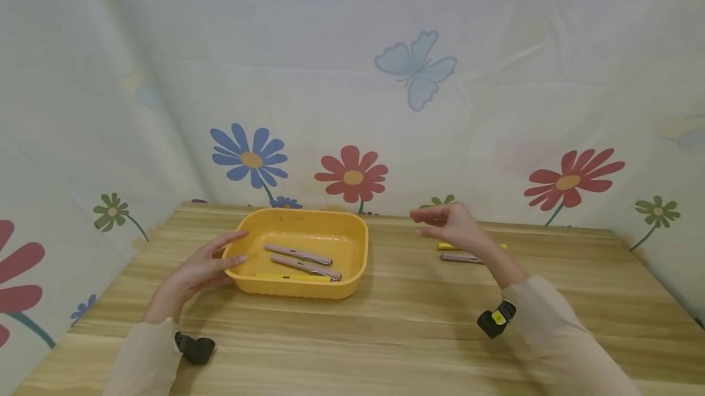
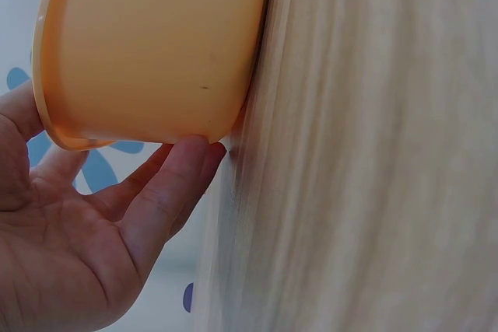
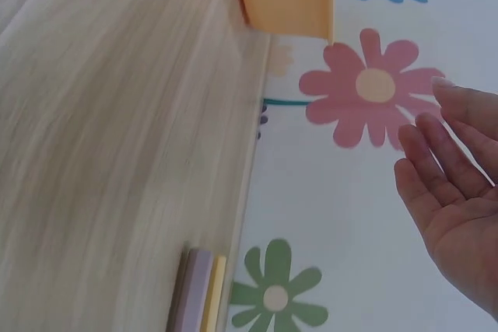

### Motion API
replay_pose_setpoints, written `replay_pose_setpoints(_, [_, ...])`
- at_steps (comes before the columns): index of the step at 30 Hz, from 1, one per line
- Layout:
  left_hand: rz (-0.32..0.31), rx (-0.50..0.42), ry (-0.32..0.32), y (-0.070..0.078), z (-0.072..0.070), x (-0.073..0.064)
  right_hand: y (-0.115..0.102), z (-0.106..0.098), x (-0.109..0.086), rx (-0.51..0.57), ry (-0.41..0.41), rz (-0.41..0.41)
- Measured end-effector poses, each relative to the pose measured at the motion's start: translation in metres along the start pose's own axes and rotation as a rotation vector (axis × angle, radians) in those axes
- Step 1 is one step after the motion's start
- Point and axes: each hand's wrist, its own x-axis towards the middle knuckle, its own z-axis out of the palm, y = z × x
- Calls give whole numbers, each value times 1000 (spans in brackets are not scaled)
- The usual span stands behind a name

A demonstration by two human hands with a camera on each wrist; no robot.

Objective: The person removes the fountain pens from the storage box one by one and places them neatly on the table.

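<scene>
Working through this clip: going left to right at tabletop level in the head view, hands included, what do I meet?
Left hand → yellow plastic tray → right hand. The yellow pen and mauve pen lying on the table overlap the right hand, so they get no place.

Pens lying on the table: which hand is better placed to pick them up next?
Probably the right: the right hand is empty and near those pens, while the left hand holds the yellow tray.
</scene>
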Motion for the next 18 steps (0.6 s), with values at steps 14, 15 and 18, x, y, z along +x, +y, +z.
replay_pose_setpoints(14, [10,-4,-8,-1,0,1,-28,38,29,29,-68,-99])
replay_pose_setpoints(15, [10,-4,-8,-1,0,1,-29,40,31,29,-66,-96])
replay_pose_setpoints(18, [9,-5,-7,-1,0,1,-31,48,37,35,-64,-79])
